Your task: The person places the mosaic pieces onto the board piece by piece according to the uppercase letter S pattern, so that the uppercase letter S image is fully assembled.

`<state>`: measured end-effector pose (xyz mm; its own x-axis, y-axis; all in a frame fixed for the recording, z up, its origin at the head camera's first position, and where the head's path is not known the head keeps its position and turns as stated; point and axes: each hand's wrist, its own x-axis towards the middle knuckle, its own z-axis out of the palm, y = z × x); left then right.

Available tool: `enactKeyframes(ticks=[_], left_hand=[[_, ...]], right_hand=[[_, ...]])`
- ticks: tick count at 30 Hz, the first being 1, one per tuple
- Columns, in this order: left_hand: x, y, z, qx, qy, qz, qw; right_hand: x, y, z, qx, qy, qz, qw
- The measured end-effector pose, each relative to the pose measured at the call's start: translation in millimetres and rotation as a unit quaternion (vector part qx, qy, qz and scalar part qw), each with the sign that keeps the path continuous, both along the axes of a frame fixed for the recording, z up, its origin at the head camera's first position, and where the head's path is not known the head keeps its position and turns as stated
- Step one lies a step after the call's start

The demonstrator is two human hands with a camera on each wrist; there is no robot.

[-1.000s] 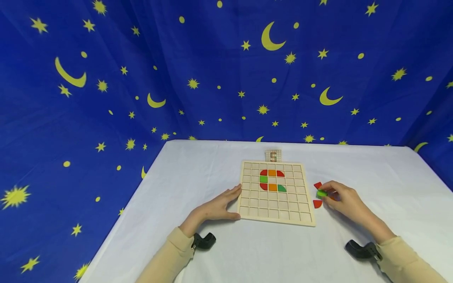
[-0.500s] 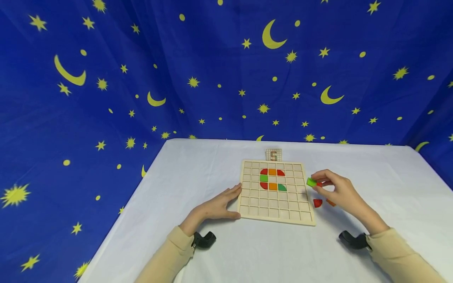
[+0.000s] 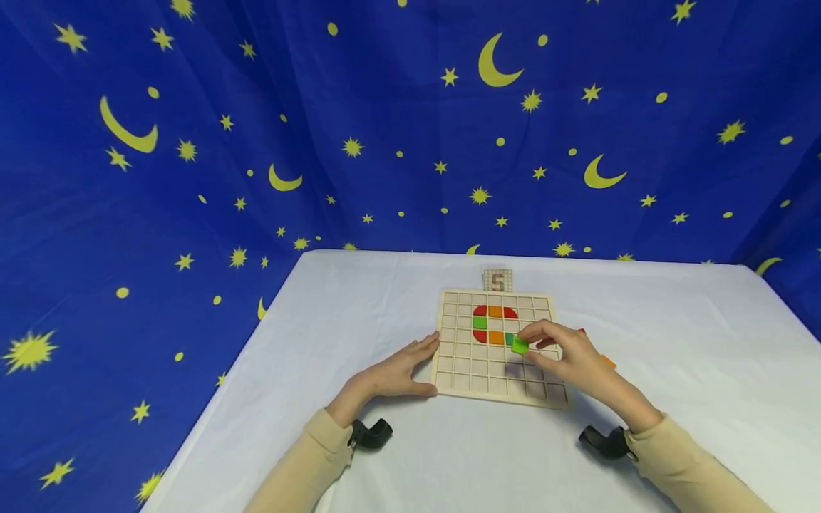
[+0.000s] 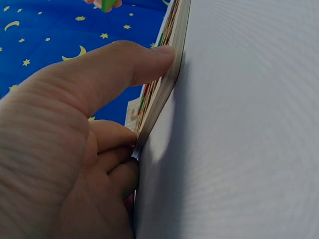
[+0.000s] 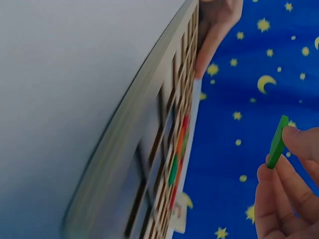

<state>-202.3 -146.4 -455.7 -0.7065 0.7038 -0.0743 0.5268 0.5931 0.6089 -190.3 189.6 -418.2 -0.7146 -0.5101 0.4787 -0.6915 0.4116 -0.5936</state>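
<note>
My right hand [image 3: 571, 360] pinches a light green square tile [image 3: 520, 345] between thumb and fingers, above the wooden grid board [image 3: 462, 367]. In the right wrist view this tile [image 5: 277, 142] shows edge-on at the fingertips. Set in the board's cells are red rounded tiles [image 3: 480, 335], orange squares [image 3: 495, 311], a green square [image 3: 479, 323] and a dark green rounded tile [image 3: 509, 339], which the held tile partly covers. My left hand [image 3: 394, 372] rests at the board's left side, fingers extended along the edge and thumb [image 4: 159, 59] touching near the front corner.
A small card [image 3: 497, 279] with a gridded S-shaped pattern lies behind the board. Right of the board, an orange piece [image 3: 608, 363] and a bit of a red piece [image 3: 581, 330] peek out around my right hand. Blue star-patterned cloth [image 3: 385, 107] hangs behind the white table [image 3: 359, 285].
My right hand has lifted the light green tile from among the loose pieces and carried it left over the board. The left hand has stayed at the board's edge.
</note>
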Motion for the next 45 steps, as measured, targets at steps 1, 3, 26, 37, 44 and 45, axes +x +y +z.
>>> enactKeyframes(ticks=[1,3,26,37,44,45], left_hand=[[-0.1,0.0,0.6,0.001,0.001,0.0,1.0],[-0.3,0.1,1.9,0.001,0.003,0.0,1.0],[-2.0,0.6,1.9,-0.002,-0.002,-0.002,1.0],[-1.4,0.8,2.3,0.008,0.0,-0.008,0.9999],[-1.3,0.3,0.4,0.01,0.0,-0.007,0.9999],[-1.1,0.2,0.2,0.011,0.0,-0.007,0.9999]], right_hand=[[-0.8,-2.1,0.0,-0.001,0.003,0.005,1.0],[-3.6,-4.8,-1.4,0.0,0.009,0.011,1.0],[-26.7,-3.8,-37.7,0.107,-0.037,-0.02,0.993],[-24.2,-2.9,-38.4,0.1,-0.044,-0.009,0.994],[-21.7,-2.2,-23.0,0.065,-0.061,-0.01,0.996],[-22.0,-1.4,-18.4,0.056,-0.058,-0.013,0.997]])
